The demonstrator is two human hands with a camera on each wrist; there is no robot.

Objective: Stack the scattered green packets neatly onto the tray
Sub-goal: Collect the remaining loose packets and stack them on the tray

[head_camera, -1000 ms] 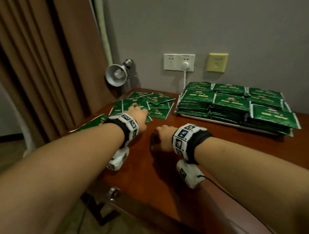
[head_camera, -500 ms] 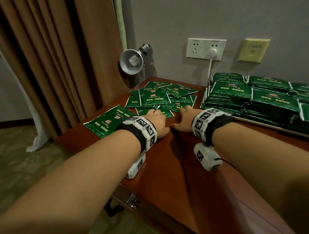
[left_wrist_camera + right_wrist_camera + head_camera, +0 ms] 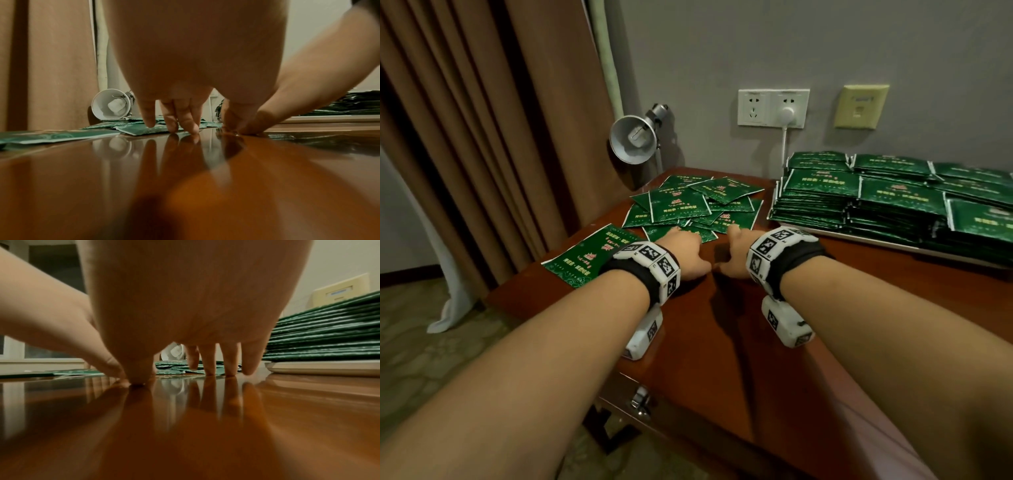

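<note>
Left hand: my left hand [image 3: 685,255] sits at the near edge of the scattered packets [image 3: 693,205], its fingers [image 3: 170,120] straight and pointing down, tips touching the near packet's edge and the table [image 3: 756,342]; it holds nothing.
Right hand: my right hand [image 3: 736,251] is just beside it, fingers [image 3: 209,360] spread and straight, tips on the wood at the pile's near edge, thumb planted; nothing is gripped.
Why so: I judge both hands are set low and side by side to rake the loose pile together or slide a packet free, since flat packets on glossy wood give little edge to catch.
Scattered packets: overlapping at angles near the table's far left corner, just left of the tray [image 3: 893,241].
Stray packet: one larger green packet [image 3: 592,255] lies apart at the left edge, beside my left wrist.
Tray: already carries neat rows of stacked packets [image 3: 876,195] against the wall.
Progress: I judge most is done; the loose pile and the stray remain.
</note>
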